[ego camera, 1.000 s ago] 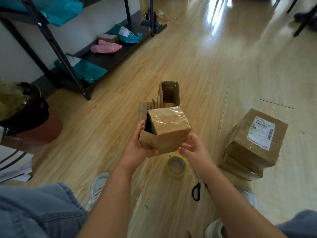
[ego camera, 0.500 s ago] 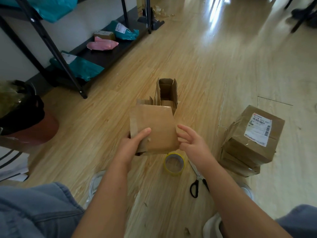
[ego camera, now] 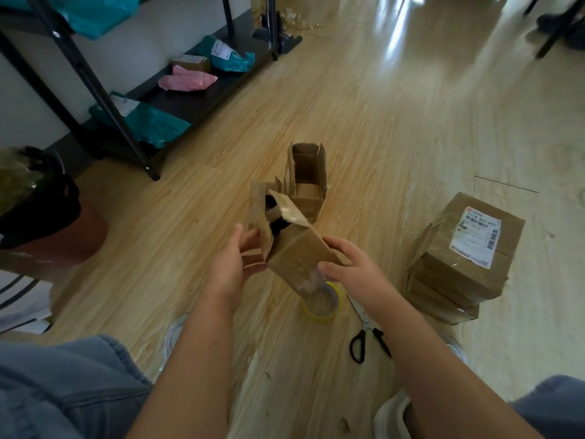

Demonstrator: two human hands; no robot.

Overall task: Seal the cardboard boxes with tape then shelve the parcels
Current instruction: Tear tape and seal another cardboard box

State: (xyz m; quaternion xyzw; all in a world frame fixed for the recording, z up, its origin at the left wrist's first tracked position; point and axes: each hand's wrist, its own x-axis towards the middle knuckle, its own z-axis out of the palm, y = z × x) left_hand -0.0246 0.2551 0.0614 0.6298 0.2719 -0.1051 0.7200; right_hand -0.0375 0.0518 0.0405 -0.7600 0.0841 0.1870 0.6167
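We hold the small brown cardboard box (ego camera: 297, 258) tilted above the pale wooden floor (ego camera: 348, 122), its top flaps open. The fingers of our left hand (ego camera: 234, 264) curl round its left flap, and our right hand (ego camera: 351, 270) pinches its right edge. Below it lie the yellow roll of tape (ego camera: 321, 304) and the black-handled scissors (ego camera: 367, 331).

Pale wood-plank floor (ego camera: 380, 122), window glare at far right. Black-handled scissors (ego camera: 367, 331) lie near centre-right, blades pointing away. Left edge: black bag (ego camera: 41, 207) over a reddish-brown tub (ego camera: 63, 245), with striped white sheets (ego camera: 19, 299) just nearer. Far centre: crumpled clear scraps (ego camera: 300, 22). Near edge: blue denim knee (ego camera: 63, 391), white shoe (ego camera: 389, 413).
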